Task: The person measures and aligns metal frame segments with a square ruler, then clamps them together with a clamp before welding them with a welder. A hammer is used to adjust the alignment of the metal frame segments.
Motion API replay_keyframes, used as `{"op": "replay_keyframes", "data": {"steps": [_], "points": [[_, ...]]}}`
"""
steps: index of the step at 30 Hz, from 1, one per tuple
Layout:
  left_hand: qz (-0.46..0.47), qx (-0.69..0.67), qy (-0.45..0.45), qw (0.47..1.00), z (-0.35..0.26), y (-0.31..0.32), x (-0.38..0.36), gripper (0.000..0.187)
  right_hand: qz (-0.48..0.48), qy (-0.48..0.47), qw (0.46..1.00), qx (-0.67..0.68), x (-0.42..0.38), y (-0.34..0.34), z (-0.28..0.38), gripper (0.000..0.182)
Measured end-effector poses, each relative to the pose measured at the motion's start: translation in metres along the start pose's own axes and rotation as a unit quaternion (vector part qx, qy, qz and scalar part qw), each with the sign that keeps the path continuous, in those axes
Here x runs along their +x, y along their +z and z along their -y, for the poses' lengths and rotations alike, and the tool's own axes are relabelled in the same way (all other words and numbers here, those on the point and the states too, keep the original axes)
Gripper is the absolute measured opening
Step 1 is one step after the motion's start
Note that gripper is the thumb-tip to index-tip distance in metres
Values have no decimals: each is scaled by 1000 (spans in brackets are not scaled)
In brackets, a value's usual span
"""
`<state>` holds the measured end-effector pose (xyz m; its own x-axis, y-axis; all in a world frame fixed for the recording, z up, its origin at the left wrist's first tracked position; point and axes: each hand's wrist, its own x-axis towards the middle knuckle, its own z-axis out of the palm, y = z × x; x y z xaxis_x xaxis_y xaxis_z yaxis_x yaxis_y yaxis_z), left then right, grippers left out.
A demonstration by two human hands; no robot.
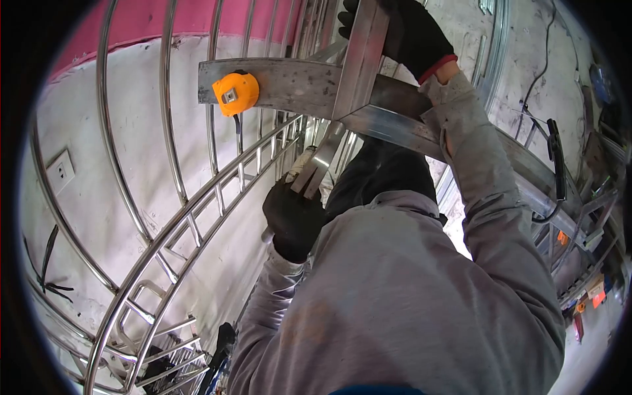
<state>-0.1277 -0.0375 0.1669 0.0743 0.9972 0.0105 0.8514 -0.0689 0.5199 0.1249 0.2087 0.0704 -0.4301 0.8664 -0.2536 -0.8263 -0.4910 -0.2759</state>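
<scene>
In the head view, my right hand [418, 36], in a black glove with a red cuff, is closed round an upright square metal tube [362, 56]. That tube meets another metal tube [395, 128] at a slanted corner joint. Below the joint, my gloved left hand [293, 220] is closed on the lower end of a narrow shiny metal strip [319, 161]. A pale, wrapped-looking stick [301, 163] rises beside the strip from the same hand. A dark flat metal bar [296, 85] runs left from the joint, and an orange tape measure [238, 92] rests on it.
Curved railing of polished steel tubes [171, 230] fills the left side, before a pink and white wall [135, 79] with a socket [60, 172]. At right, a black welding electrode holder [557, 158] hangs near metal framing. Tools and scraps lie beyond it.
</scene>
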Motion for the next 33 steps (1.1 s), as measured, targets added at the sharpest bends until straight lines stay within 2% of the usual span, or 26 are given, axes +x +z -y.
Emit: {"op": "replay_keyframes", "data": {"steps": [1, 2, 3, 4, 5, 6, 7, 8, 9, 10, 12, 13, 15, 16, 17, 19, 20, 21, 24, 25, 26, 27, 28, 31, 32, 33], "points": [[8, 2, 16, 1000, -4, -4, 4, 14, -11, 1, 1000, -9, -2, 1, 2, 34], [14, 52, 77, 996, 3, -6, 4, 14, -19, 5, 1000, -15, -2, 4, -1, 34], [12, 102, 139, 985, 9, -8, 4, 15, -103, -11, 995, -12, -8, 25, -3, 31], [-57, 130, 176, 974, 9, -7, 8, 11, -4, 3, 998, -62, 16, -40, -1, 58], [-29, -8, -26, 999, 10, -7, -7, 10, 28, 45, 998, -33, 10, -28, 3, 53], [-2, -154, -224, 962, 9, -6, -24, 8, 3, 41, 998, -39, 14, -31, 5, 51], [-65, -190, -179, 963, 4, -8, -23, 3, -14, 36, 998, -46, 14, -30, 6, 50], [-76, -182, -175, 965, 15, -14, -28, 3, -34, 29, 997, -56, 13, -26, 6, 50], [-65, 23, -68, 995, 34, -17, -39, 10, -24, 26, 998, -56, 12, -19, 5, 50], [-53, -50, -177, 982, 34, -20, -46, 9, -51, -7, 994, -96, 8, -15, 3, 50], [-72, -186, -395, 897, 35, -25, -59, 17, -79, -58, 985, -142, 8, -15, 7, 50], [-103, -151, -313, 932, 39, -24, -62, 15, -106, -134, 957, -235, 9, -15, 4, 46], [-141, -196, -293, 925, 42, -27, -66, 16, -209, -200, 920, -263, 13, -11, 5, 47], [-132, -278, -354, 883, 29, -36, -54, 18, -262, -227, 896, -278, 16, -6, 5, 47], [-133, -274, -345, 888, 33, -39, -51, 21, -310, -297, 839, -335, 20, -7, 1, 52], [-137, -306, -310, 890, 3, -32, -23, 25, -377, -467, 648, -470, 18, 4, -6, 63], [-134, -310, -284, 897, -19, -30, -9, 32, -382, -512, 573, -513, 11, 5, 4, 70], [-131, -314, -259, 904, -45, -29, 7, 39, -391, -548, 544, -500, -3, 18, 6, 72], [13, -379, -186, 906, -38, -32, 24, 51, -250, -458, 688, -504, -115, 52, 2, 65], [36, -427, -156, 890, -50, -30, 35, 50, -166, -515, 604, -585, -143, 48, -4, 63], [58, -472, -129, 870, -68, -30, 49, 50, -98, -425, 689, -580, -182, 55, -4, 64], [35, -472, -143, 869, -110, -28, 59, 48, -57, -332, 751, -568, -223, 67, -2, 66], [79, -480, -82, 870, -126, -25, 72, 48, -15, -234, 807, -541, -257, 77, -6, 68], [194, -607, 18, 771, -190, -14, 114, 56, -45, -284, 762, -581, -305, 66, -29, 83], [269, -667, 80, 690, -199, -1, 134, 53, -53, -297, 756, -581, -316, 69, -27, 83], [247, -677, 47, 691, -225, 8, 134, 51, -112, -303, 746, -582, -326, 73, -24, 77]]}}
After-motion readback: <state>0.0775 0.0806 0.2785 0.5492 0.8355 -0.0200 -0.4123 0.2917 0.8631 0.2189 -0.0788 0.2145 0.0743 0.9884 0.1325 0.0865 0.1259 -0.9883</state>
